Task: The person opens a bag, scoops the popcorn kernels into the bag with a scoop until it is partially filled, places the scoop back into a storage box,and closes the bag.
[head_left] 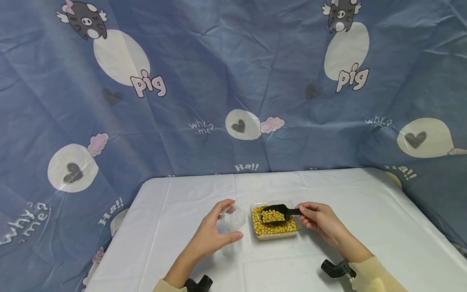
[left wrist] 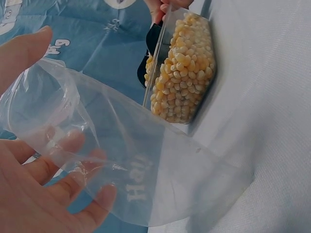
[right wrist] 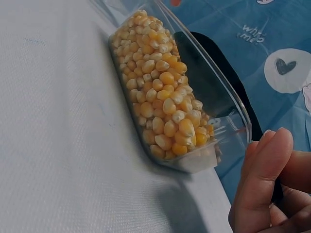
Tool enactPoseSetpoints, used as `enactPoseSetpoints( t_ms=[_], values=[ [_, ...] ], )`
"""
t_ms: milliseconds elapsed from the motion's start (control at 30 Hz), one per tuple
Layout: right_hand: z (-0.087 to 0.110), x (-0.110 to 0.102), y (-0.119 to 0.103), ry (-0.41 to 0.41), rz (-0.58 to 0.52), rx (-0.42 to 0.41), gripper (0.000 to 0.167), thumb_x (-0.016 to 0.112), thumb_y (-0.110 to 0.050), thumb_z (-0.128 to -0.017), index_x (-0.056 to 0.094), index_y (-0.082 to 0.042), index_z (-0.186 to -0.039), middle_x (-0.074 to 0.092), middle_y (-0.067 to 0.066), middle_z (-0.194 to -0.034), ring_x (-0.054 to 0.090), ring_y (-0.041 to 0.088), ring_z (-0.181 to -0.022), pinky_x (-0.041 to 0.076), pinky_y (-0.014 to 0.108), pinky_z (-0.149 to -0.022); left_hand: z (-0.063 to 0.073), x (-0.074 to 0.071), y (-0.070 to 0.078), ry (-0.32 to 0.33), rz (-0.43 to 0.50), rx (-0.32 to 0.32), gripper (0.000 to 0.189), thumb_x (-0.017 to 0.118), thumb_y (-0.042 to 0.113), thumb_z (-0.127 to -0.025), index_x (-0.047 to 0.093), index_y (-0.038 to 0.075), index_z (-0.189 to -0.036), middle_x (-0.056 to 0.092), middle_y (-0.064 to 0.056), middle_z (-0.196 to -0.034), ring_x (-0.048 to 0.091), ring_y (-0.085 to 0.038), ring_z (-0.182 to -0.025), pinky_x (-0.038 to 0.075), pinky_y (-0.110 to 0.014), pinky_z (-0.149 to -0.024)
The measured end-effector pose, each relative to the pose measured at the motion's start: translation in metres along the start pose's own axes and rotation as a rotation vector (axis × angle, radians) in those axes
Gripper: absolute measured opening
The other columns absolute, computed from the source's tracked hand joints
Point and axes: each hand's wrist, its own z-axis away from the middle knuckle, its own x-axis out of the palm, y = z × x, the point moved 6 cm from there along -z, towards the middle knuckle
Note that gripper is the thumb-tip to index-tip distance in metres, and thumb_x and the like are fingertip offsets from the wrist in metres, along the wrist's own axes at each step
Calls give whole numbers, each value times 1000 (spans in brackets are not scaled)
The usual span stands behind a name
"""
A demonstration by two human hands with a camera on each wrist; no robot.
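Note:
My left hand (head_left: 215, 229) is curved in a wide C around a clear plastic bag (left wrist: 146, 150), thumb on one side and fingers on the other. The bag's rounded mouth gapes between them, and its lower part hangs toward the table. My right hand (head_left: 322, 219) pinches the handle of a black scoop (head_left: 279, 209). Corn kernels (head_left: 271, 217) fill the scoop's bowl, which lies over a clear plastic box (left wrist: 204, 29) of yellow corn kernels (right wrist: 160, 82). In the right wrist view the box wall stands in front of the scoop, and the fingers hide most of the handle.
A white cloth (head_left: 189, 194) covers the table. Behind it and at both sides hangs a blue printed curtain (head_left: 204, 81). A black wrist camera mount (head_left: 337, 268) sticks out by the right sleeve, another (head_left: 198, 284) by the left.

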Motion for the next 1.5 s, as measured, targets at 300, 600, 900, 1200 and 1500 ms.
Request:
enactPoseSetpoints(
  t_ms=[300, 600, 900, 1200, 1500],
  values=[
    [3, -8, -4, 49, -10, -6, 37, 64, -19, -100, 59, 9, -124, 65, 6, -80, 60, 8, -65, 53, 20, -58, -1, 3, 2, -17, -16, 0, 83, 88, 40, -77, 42, 43, -146, 56, 12, -134, 50, -7, -128, 36, -49, -108],
    [6, -5, -10, 25, 2, -20, 38, 64, -22, -101, 59, 8, -124, 65, 6, -81, 61, 9, -66, 53, 21, -59, 0, 2, 3, -9, -19, 0, 82, 89, 32, -77, 44, 42, -145, 56, 11, -136, 50, -7, -128, 36, -50, -107],
    [13, 6, -23, 11, -17, -31, 44, 66, -24, -99, 57, 11, -125, 65, 7, -81, 60, 9, -66, 53, 20, -58, 0, 2, 2, -25, -12, 14, 82, 88, 39, -77, 42, 41, -146, 53, 1, -145, 48, -6, -131, 35, -50, -109],
    [20, 16, -34, 8, -42, -41, 38, 67, -23, -99, 61, 7, -121, 65, 6, -80, 61, 8, -66, 53, 20, -58, 0, 4, 3, -24, 2, 14, 83, 88, 39, -77, 42, 40, -146, 55, 7, -140, 48, -7, -130, 35, -50, -109],
    [24, 28, -43, 1, -35, -58, 40, 68, -24, -98, 61, 8, -122, 66, 6, -80, 61, 9, -65, 53, 21, -59, 0, 5, 4, -27, 3, 27, 83, 88, 37, -78, 42, 40, -147, 54, 12, -137, 49, -8, -129, 35, -52, -109]
  ],
)
